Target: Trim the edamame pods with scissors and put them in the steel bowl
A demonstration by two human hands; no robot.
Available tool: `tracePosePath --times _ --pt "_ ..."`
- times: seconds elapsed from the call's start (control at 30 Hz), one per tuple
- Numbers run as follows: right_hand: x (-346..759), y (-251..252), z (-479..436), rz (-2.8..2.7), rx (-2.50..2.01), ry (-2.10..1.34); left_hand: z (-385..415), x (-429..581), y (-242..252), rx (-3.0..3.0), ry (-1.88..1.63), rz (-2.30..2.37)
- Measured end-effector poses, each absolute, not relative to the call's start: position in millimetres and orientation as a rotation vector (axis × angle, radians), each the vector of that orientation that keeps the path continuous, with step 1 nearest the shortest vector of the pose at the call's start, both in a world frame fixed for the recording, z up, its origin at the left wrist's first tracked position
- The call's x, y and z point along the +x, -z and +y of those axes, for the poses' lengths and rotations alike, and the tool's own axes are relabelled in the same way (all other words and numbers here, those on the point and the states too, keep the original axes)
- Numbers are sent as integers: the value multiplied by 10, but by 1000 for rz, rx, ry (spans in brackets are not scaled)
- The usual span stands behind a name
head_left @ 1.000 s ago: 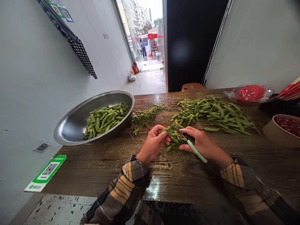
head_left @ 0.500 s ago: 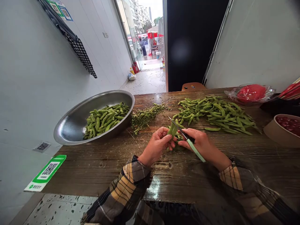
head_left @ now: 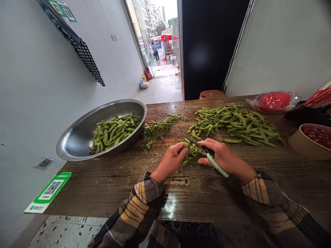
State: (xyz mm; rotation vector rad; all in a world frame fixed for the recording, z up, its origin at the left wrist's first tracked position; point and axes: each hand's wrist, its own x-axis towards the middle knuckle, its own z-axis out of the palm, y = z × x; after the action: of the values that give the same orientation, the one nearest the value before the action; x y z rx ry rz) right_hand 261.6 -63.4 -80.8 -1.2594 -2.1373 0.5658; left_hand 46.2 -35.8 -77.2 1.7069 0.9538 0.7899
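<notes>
My left hand (head_left: 172, 159) pinches a green soybean pod (head_left: 189, 144) between thumb and fingers. Scissors (head_left: 216, 166) with pale green and dark handles are gripped by my right hand (head_left: 219, 155), their blades reaching left to the tip of that pod. Whether the blades are fully closed I cannot tell. Under and between both hands lie loose pods (head_left: 193, 159). Beyond my right hand spreads a large heap of pods (head_left: 238, 122). A pile of small trimmed ends (head_left: 160, 129) lies past my left hand, beside a wide steel basin (head_left: 74, 141) holding many pods.
The dark wooden table (head_left: 124, 193) carries a green QR-code card (head_left: 50, 191) at its left edge. To the right are a bowl (head_left: 300, 144) of dark red contents and a red item in clear plastic (head_left: 275, 101). An open doorway (head_left: 165, 69) lies beyond the table.
The wider pod bunch upright in my left hand has gone from sight; one smaller pod now sits lower at the blades. More loose pods show beneath the hands. The view shifted slightly.
</notes>
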Motion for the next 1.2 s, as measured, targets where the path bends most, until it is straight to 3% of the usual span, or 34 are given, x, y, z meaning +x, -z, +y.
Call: tracePosePath --times 0.6,1.0,1.2 --pt "2561 848 -705 -2355 -1310 -358 -369 438 759 1480 -607 878" --pt "2658 874 -573 -1985 -1280 -531 -338 473 788 1057 -936 725" --pt "2617 880 -611 -2098 -1207 -598 -365 474 759 1432 -930 914"
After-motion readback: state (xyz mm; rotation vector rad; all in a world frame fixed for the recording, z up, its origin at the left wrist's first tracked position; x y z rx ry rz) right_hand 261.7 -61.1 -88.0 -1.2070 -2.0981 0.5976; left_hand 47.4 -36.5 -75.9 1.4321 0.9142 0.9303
